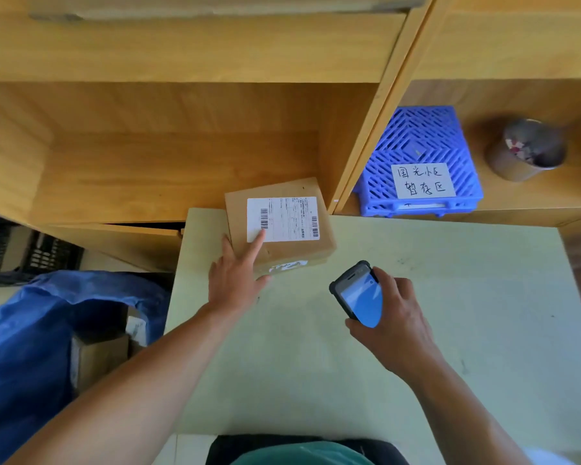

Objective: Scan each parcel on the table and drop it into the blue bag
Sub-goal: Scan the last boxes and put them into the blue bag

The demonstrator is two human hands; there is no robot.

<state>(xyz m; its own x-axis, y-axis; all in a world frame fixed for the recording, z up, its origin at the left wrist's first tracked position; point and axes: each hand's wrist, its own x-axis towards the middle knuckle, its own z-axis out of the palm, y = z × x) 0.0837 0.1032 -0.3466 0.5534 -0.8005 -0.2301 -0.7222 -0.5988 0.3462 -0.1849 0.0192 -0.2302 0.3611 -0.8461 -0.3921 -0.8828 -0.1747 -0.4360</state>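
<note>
A brown cardboard parcel (282, 245) with a white barcode label on top lies at the far left of the pale green table (450, 313). My left hand (237, 276) rests against its near left corner, fingers spread, the index fingertip on the label; it does not grip the box. A little to the right and nearer to me, my right hand (393, 317) holds a black handheld scanner (358, 293), its blue screen facing up. The blue bag (31, 347) stands open on the floor at the left, with cardboard boxes (98, 357) inside.
Wooden shelves rise behind the table. A blue plastic basket (420, 139) with a handwritten paper label and a dark cup (527, 149) sit on the right shelf. Black crates (31, 250) stand at the far left behind the bag.
</note>
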